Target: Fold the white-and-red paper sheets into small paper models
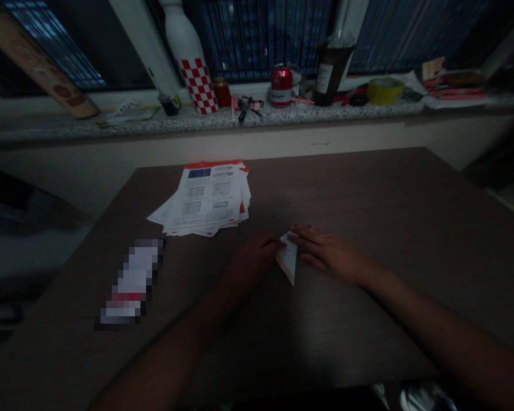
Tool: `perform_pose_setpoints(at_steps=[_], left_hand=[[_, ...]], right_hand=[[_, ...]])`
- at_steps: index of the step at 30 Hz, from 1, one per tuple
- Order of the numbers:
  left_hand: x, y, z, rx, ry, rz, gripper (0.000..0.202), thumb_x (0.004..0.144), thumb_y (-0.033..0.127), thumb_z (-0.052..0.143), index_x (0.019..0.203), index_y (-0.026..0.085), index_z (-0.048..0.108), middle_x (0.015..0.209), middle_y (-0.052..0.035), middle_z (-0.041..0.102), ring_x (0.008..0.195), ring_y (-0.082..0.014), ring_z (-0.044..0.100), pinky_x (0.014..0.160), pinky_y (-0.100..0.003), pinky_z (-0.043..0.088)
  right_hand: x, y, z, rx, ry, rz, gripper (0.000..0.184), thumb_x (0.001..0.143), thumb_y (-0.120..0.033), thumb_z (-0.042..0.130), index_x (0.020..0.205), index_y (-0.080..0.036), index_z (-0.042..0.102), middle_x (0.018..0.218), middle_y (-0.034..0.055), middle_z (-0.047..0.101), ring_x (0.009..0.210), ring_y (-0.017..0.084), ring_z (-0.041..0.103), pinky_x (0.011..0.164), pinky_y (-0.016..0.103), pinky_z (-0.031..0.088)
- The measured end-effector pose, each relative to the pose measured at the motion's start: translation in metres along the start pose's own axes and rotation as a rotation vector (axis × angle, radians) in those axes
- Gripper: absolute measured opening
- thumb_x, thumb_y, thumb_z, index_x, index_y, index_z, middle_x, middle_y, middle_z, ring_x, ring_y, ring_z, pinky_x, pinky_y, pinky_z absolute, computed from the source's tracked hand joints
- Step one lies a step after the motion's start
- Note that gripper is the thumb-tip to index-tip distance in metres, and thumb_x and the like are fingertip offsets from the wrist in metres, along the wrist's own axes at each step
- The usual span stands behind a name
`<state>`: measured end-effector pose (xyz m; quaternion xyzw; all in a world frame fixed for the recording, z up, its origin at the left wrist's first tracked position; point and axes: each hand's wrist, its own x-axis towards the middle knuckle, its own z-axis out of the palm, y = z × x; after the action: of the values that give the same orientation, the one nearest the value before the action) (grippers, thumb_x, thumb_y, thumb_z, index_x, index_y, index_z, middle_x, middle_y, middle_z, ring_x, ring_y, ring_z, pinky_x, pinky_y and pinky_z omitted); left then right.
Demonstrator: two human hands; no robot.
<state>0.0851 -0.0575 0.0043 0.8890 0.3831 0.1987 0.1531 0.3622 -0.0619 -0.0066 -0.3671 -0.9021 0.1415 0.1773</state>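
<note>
A small piece of folded white paper (pixel 288 261) lies on the dark wooden table (pixel 368 194), its narrow tip pointing toward me. My left hand (pixel 257 260) is at its left side, with the fingers curled and closed on that edge. From the right, my right hand (pixel 332 252) lies low and flat, fingers stretched out, the fingertips touching the paper's upper right edge. The dim light hides the detail of the folds.
Printed sheets (pixel 208 200) lie in a loose stack at the back left. A phone (pixel 132 279) with a blurred-out screen is left of my arm. On the windowsill stand a checkered bottle (pixel 197 80), a red can (pixel 281 85), a dark bottle (pixel 326 74) and yellow tape (pixel 384 91).
</note>
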Motion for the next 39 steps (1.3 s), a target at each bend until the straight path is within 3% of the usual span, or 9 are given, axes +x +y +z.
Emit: perform_pose_setpoints(at_steps=[3,6,11,16,24,29,35,39], left_hand=[[-0.004,0.004,0.0,0.051,-0.055,0.129,0.036,0.108,0.016,0.052,0.14,0.02,0.067,0.146,-0.013,0.066,0.137,-0.0298,0.06,0.114,-0.05,0.051],[-0.007,0.01,0.0,0.072,-0.083,0.154,0.035,0.109,0.025,0.054,0.142,0.021,0.066,0.153,-0.0153,0.06,0.146,-0.0324,0.054,0.119,-0.055,0.047],[-0.011,0.015,-0.004,0.044,-0.123,0.137,0.041,0.111,0.033,0.054,0.149,0.024,0.061,0.159,-0.0151,0.056,0.15,-0.0312,0.051,0.122,-0.054,0.044],[-0.014,0.015,-0.007,0.07,-0.175,0.157,0.045,0.109,0.038,0.056,0.154,0.03,0.059,0.166,-0.0149,0.048,0.156,-0.0337,0.042,0.126,-0.059,0.037],[-0.014,0.016,-0.01,0.09,-0.246,0.14,0.05,0.11,0.046,0.053,0.159,0.033,0.053,0.171,-0.0102,0.041,0.16,-0.0337,0.035,0.128,-0.059,0.032],[-0.016,0.019,-0.011,0.084,-0.256,0.174,0.051,0.11,0.049,0.054,0.16,0.041,0.05,0.174,-0.0083,0.035,0.162,-0.0366,0.03,0.127,-0.063,0.03],[-0.018,0.019,-0.014,0.082,-0.254,0.174,0.051,0.111,0.048,0.052,0.161,0.042,0.049,0.177,-0.0066,0.031,0.164,-0.0343,0.027,0.13,-0.061,0.026],[-0.018,0.017,-0.019,0.08,-0.31,0.221,0.05,0.11,0.051,0.052,0.16,0.043,0.05,0.18,-0.0069,0.02,0.165,-0.0378,0.02,0.13,-0.063,0.025]], right_hand=[[0.0,0.009,-0.004,-0.019,0.02,0.038,0.055,0.111,-0.034,0.052,0.165,-0.027,0.044,0.17,0.0117,0.044,0.155,0.03,0.045,0.13,0.056,0.035],[0.001,0.015,-0.006,-0.008,0.031,0.046,0.053,0.111,-0.033,0.051,0.163,-0.029,0.047,0.17,0.01,0.044,0.155,0.029,0.045,0.129,0.055,0.037],[0.004,0.015,-0.007,0.011,0.085,0.079,0.046,0.11,-0.033,0.053,0.155,-0.032,0.058,0.167,0.0078,0.048,0.154,0.031,0.047,0.128,0.059,0.038],[0.007,0.014,-0.005,0.023,0.097,0.12,0.049,0.111,-0.039,0.051,0.159,-0.03,0.053,0.163,0.0081,0.054,0.152,0.029,0.049,0.128,0.058,0.038],[0.012,0.01,-0.003,-0.055,0.103,0.145,0.044,0.111,-0.035,0.05,0.152,-0.023,0.061,0.161,0.011,0.056,0.15,0.031,0.052,0.124,0.056,0.044],[0.013,0.01,-0.002,-0.071,0.116,0.155,0.046,0.109,-0.038,0.055,0.153,-0.023,0.06,0.161,0.0113,0.055,0.15,0.032,0.052,0.123,0.058,0.045],[0.015,0.01,-0.003,-0.041,0.119,0.159,0.045,0.107,-0.036,0.06,0.15,-0.023,0.062,0.16,0.0101,0.058,0.151,0.033,0.051,0.122,0.057,0.048],[0.015,0.011,0.0,-0.026,0.147,0.166,0.045,0.105,-0.034,0.063,0.149,-0.026,0.063,0.158,0.0091,0.06,0.149,0.034,0.052,0.119,0.058,0.05]])
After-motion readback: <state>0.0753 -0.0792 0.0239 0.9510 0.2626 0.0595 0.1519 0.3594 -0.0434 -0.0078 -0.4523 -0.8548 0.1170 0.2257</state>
